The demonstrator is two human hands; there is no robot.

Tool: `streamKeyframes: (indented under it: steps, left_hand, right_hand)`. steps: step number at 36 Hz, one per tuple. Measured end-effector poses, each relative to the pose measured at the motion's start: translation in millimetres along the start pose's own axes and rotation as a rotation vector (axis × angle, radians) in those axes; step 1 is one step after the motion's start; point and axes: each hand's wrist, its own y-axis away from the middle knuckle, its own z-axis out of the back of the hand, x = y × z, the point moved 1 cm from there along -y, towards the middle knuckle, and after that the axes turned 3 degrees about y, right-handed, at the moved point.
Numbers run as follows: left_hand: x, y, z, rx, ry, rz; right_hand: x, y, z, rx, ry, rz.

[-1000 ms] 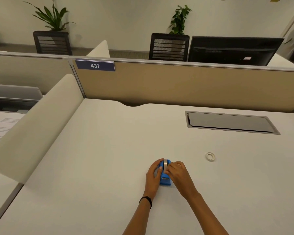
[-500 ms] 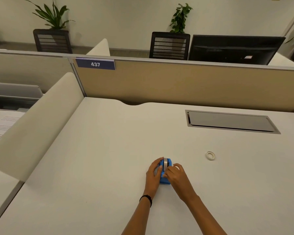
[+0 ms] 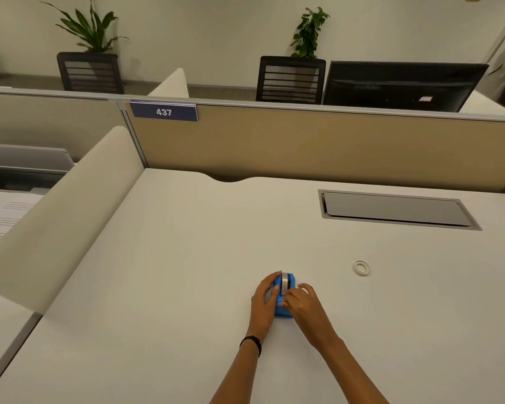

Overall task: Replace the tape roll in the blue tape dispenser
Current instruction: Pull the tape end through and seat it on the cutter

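Blue tape dispenser (image 3: pixel 283 309) on white worktop (image 3: pixel 164 287), clasped by left hand (image 3: pixel 263 301) and right hand (image 3: pixel 305 307); small white tape ring (image 3: pixel 361 268) well apart, rightward.

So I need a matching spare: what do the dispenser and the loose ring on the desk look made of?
The dispenser looks like moulded plastic: even bright blue, slight sheen. The loose ring is pale and thin, lying flat on the desk; possibly a paper or plastic core, too small to tell.

A blue sign (image 3: pixel 163 111) on the partition (image 3: pixel 303 147) reads "437"
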Motion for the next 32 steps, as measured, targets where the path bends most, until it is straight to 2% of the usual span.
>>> streamKeyframes:
  steps: [32]
  left_hand:
    - [-4.6, 2.2, 0.4, -0.007, 0.001, -0.010]
  right_hand:
    - [5.7, 0.7, 6.5, -0.085, 0.008, -0.009]
